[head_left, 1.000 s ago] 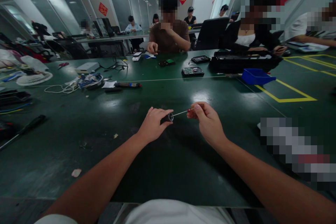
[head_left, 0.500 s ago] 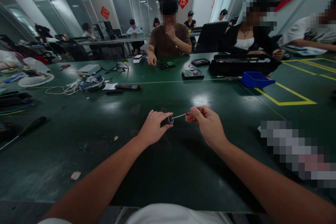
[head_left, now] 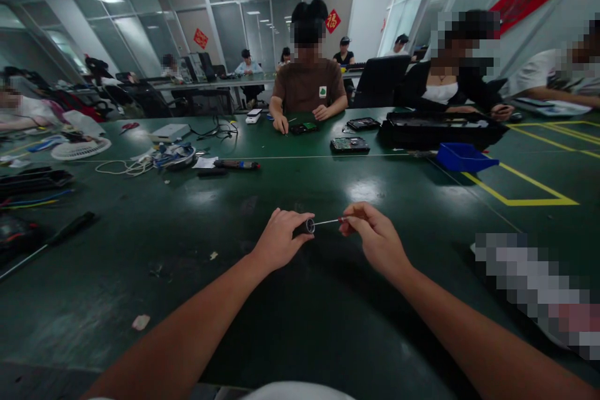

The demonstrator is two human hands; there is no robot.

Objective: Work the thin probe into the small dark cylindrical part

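Above the green table (head_left: 281, 312), my left hand (head_left: 282, 239) is wrapped round a small dark cylinder (head_left: 309, 225) with a light metallic ring at its open end, which faces right. My right hand (head_left: 372, 231) pinches the red handle of a thin screwdriver (head_left: 327, 222). The metal shaft points left, and its tip meets the ringed end of the cylinder; how deep it sits inside cannot be made out. Most of the cylinder is hidden by my left fingers.
A blue tray (head_left: 466, 157) and a long black casing (head_left: 440, 131) stand at the back right. Circuit boards (head_left: 350, 145) lie before a seated person (head_left: 309, 84). A long screwdriver (head_left: 51, 240) is at left, a pen-like tool (head_left: 237, 164) farther back.
The camera view has tilted up slightly, so the scene sits lower. The person opposite has lowered a hand from the face to the table. My hands keep their hold.
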